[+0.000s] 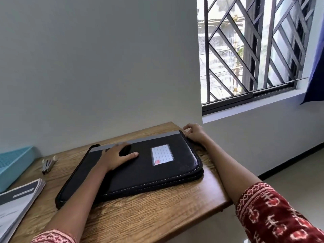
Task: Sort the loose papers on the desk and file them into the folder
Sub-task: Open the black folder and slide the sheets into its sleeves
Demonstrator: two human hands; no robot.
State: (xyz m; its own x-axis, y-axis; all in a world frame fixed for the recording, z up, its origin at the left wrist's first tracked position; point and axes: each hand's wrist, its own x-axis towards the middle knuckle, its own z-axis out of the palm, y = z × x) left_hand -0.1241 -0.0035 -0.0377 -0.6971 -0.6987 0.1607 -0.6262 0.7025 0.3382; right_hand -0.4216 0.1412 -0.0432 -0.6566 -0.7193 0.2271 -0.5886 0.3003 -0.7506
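Wooden desk (157, 211): folder (145, 172) zipped closed; left hand (116, 156) flat on cover, right hand (194, 133) pinching corner zipper; papers (19, 199) unfiled

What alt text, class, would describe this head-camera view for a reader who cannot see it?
A closed black zip folder lies on a wooden desk; the left hand rests flat on its cover and the right hand curls at its far right corner. A paper stack, stapler and blue tray sit left.
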